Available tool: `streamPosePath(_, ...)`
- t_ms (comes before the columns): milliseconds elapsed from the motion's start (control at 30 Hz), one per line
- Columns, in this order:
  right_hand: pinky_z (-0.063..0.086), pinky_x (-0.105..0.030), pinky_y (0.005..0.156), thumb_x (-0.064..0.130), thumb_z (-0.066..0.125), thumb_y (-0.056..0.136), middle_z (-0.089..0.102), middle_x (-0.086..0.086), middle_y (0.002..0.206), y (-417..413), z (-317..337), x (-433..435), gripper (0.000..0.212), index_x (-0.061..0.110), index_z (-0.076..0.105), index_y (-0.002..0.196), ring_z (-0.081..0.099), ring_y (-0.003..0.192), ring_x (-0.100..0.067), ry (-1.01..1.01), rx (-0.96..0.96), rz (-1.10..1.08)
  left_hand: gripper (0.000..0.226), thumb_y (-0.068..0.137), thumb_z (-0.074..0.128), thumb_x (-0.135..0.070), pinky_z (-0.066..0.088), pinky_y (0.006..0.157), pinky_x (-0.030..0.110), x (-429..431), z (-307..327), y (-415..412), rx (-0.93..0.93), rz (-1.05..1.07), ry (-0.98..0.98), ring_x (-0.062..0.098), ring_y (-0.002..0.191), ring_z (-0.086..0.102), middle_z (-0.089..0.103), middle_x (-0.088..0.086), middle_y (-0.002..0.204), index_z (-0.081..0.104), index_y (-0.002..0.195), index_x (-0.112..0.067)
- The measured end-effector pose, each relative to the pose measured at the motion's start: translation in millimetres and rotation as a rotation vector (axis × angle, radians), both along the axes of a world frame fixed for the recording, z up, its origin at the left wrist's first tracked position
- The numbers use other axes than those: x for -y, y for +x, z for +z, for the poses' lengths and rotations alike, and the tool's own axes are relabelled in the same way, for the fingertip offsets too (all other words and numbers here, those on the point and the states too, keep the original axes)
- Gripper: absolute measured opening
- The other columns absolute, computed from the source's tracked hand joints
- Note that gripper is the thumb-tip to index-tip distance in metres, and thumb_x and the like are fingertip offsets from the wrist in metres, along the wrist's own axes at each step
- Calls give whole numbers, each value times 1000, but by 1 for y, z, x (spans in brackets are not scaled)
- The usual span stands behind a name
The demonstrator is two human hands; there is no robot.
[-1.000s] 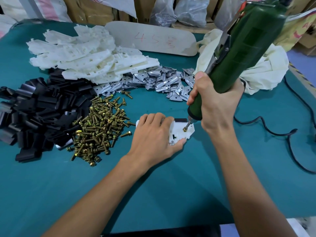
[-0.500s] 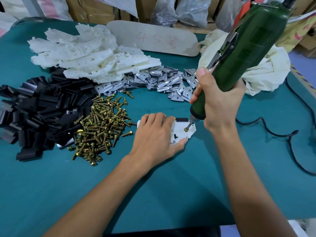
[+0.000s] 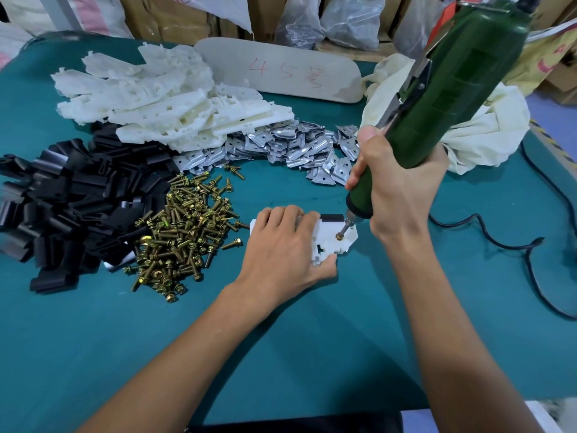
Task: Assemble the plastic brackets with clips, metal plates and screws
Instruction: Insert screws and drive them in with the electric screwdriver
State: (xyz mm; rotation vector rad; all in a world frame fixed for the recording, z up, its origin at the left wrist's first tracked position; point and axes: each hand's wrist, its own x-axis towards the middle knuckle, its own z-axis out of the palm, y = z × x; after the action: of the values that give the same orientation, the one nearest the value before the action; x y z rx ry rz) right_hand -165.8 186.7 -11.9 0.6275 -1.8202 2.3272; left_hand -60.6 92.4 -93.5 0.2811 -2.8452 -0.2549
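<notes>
Firmly, left hand (image 3: pixel 281 254) holds the white bracket (image 3: pixel 331 245) down; right hand (image 3: pixel 396 189) grips the green screwdriver (image 3: pixel 452 85) on its screw (image 3: pixel 338 236).

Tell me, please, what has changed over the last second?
Little: the green screwdriver in the right hand leaned slightly further right, its bit staying on the screw. The left hand still holds the white bracket down; the loose screws lie unmoved.
</notes>
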Motion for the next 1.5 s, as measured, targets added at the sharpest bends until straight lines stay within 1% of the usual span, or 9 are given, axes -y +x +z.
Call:
streamPosePath(533, 48, -31, 47, 23, 79, 82, 54, 0, 56, 2, 4, 0, 30, 9, 52, 80, 51, 41, -23, 10, -2, -17, 70, 79, 41, -68, 37, 96, 38, 0, 1, 1, -16, 0, 10, 28, 97, 55, 59, 4, 100, 65, 118, -15)
streamPosePath(700, 50, -30, 49, 31, 80, 84, 59, -5, 65, 1, 14, -17, 34, 8, 56, 94, 55, 48, -24, 68, 50, 2, 69, 77, 47, -68, 36, 96, 36, 1, -1, 1, -38, -2, 30, 26, 98, 56, 60, 2, 101, 66, 119, -17)
streamPosePath(800, 56, -32, 52, 49, 78, 84, 66, 11, 77, -5, 18, -44, 36, 30, 54, 104, 64, 60, -18, 304, 120, 46, 66, 76, 49, -66, 35, 96, 36, 2, -2, 1, -60, -6, 43, 26, 97, 57, 60, 2, 100, 66, 117, -17)
streamPosePath(867, 60, -34, 55, 65, 75, 77, 63, 24, 78, -6, 14, -67, 34, 44, 54, 95, 66, 67, -7, 559, 160, 29, 66, 76, 47, -67, 34, 96, 35, 1, -2, 1, -66, -9, 49, 26, 97, 57, 61, 1, 100, 66, 116, -17)
streamPosePath(1033, 42, -37, 61, 79, 59, 79, 62, 8, 78, 0, -11, -119, 49, 31, 50, 88, 63, 75, -18, 1262, 89, -52, 70, 77, 46, -69, 31, 99, 35, 2, -3, 1, -55, -4, 64, 25, 101, 55, 60, 0, 104, 64, 122, -19)
streamPosePath(1167, 38, -39, 66, 76, 53, 82, 57, 13, 80, 6, -26, -142, 50, 27, 51, 92, 56, 77, -24, 1508, 102, -47, 72, 75, 49, -68, 31, 99, 34, 2, -3, 1, -67, 0, 90, 25, 103, 55, 61, 0, 107, 63, 125, -19)
streamPosePath(1300, 39, -37, 67, 68, 59, 86, 61, 0, 89, 8, -31, -145, 44, 25, 60, 96, 58, 84, -22, 1516, 139, -79, 75, 74, 49, -69, 27, 101, 30, 4, 0, 1, -83, 10, 202, 22, 110, 52, 61, -2, 115, 56, 133, -22)
streamPosePath(1400, 40, -42, 99, 57, 69, 88, 57, -12, 127, 15, -29, -142, 59, 24, 58, 136, 49, 121, -35, 1450, 56, -199, 73, 74, 51, -70, 29, 97, 27, 7, 5, 5, -149, 43, 392, 15, 109, 49, 58, -8, 116, 53, 133, -27)
streamPosePath(1500, 45, -32, 97, 55, 70, 85, 64, 10, 118, 38, -19, -127, 55, 41, 55, 137, 60, 110, -20, 1080, -92, -86, 65, 73, 57, -69, 36, 92, 27, 7, 8, 6, -214, 56, 716, 8, 105, 48, 55, -19, 114, 52, 130, -37)
